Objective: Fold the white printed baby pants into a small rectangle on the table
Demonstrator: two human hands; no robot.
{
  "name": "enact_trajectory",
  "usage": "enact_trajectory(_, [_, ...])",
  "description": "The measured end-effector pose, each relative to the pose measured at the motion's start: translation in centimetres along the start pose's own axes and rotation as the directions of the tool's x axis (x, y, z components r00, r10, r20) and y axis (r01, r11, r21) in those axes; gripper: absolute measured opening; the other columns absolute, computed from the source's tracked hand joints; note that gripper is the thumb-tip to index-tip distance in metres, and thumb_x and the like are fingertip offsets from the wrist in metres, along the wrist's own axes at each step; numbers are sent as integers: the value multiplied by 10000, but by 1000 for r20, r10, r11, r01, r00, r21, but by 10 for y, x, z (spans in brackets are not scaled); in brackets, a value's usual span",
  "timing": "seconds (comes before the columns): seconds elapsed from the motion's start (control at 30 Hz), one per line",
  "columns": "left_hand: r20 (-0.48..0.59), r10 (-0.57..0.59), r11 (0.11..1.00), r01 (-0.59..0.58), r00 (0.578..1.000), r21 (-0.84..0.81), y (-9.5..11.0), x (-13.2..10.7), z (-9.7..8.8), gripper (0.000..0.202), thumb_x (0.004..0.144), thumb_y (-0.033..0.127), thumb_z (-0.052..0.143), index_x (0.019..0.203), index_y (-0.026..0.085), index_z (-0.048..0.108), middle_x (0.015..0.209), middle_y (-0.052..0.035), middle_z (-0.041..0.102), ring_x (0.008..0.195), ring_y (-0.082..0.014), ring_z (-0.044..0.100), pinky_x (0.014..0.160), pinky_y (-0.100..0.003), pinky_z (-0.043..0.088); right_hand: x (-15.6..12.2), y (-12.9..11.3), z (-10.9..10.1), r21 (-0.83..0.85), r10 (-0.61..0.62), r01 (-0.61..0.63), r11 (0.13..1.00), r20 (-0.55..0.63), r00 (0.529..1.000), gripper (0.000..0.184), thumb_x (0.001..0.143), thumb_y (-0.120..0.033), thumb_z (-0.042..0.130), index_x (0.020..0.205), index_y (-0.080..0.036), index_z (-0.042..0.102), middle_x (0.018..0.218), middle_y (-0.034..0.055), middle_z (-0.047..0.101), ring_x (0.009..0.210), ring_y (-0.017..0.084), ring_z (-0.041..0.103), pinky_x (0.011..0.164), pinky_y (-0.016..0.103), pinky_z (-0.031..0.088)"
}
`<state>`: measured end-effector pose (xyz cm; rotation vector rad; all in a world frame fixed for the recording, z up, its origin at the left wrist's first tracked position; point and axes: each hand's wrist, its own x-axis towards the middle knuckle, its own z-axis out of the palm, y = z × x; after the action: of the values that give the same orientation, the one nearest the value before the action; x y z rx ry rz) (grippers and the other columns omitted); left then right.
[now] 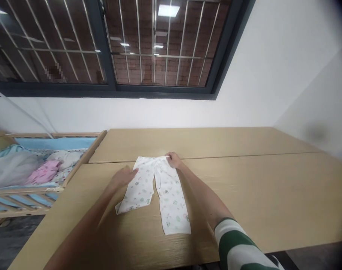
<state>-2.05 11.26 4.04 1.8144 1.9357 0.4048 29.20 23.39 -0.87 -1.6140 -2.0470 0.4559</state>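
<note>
A small pair of white pants (173,202) with a tiny coloured print lies spread on the wooden board, waistband away from me. Its left leg is angled outward and looks shorter or folded; the other leg points straight toward me. My right hand (174,160) pinches the right corner of the waistband. At the left side of the pants, below the waistband, is my left hand (123,177). Its thumb reaches onto the cloth's edge, apart from the other fingers, which are slightly blurred and seem to lie outside the cloth.
The pale wooden board (244,187) extends far to the right, with a seam across it. A wooden crib (83,159) on the left holds bedding and a pink cloth (45,171). Behind stand a white wall (159,112) and a dark-framed window (165,92) with metal bars.
</note>
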Motion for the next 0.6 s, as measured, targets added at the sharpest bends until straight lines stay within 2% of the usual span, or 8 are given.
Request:
enact_trajectory(0.1, [91,3,999,-7,996,43,-23,-59,7,531,852,730,516,676,229,541,733,-62,659,736,-269,641,660,-338,420,-3,10,9,30,-23,24,999,-26,999,194,912,-140,554,1021,-139,715,1006,89,711,1021,202,614,944,286,458])
enact_trajectory(0.17, [109,40,999,-43,993,27,-37,-91,15,479,777,710,607,752,232,578,854,-60,685,840,-280,645,712,-342,447,-3,15,15,49,-31,33,998,-45,999,201,931,-144,547,1048,-139,710,1085,103,702,1060,202,601,972,285,440])
enact_trajectory(0.23, [83,55,998,-54,995,-10,-47,-112,24,463,721,661,672,883,232,612,1025,-76,685,991,-303,630,807,-363,472,-3,18,20,62,-32,36,997,-60,998,209,945,-148,541,1073,-142,706,1119,109,692,1078,204,590,991,290,425])
enact_trajectory(0.3, [41,18,1000,-17,999,-21,-55,-123,31,500,693,639,697,962,225,617,1096,-97,663,1055,-322,610,863,-393,480,-3,20,22,69,-30,35,997,-67,997,213,951,-150,537,1087,-143,702,1122,110,687,1085,206,582,1004,295,411])
enact_trajectory(0.4, [18,9,1000,-9,1000,-15,-59,-129,38,465,721,640,682,922,223,630,1063,-106,657,1028,-324,614,876,-421,493,-2,22,24,69,-34,38,997,-68,997,214,958,-159,534,1094,-146,699,1118,108,682,1087,207,574,1007,293,403])
enact_trajectory(0.5, [-4,145,985,-145,989,-97,-54,-135,44,370,848,600,576,834,241,664,1141,-101,663,1089,-305,618,945,-418,494,-2,22,25,63,-38,43,997,-72,997,222,963,-162,527,1103,-145,698,1115,108,677,1064,206,575,996,294,405])
enact_trajectory(0.6, [-135,224,944,-249,965,-215,-41,-143,46,367,936,536,479,914,267,727,1227,-76,673,1163,-280,624,1029,-397,484,-3,22,25,61,-45,50,997,-82,996,223,964,-166,530,1108,-143,698,1118,111,671,1052,206,576,993,297,405])
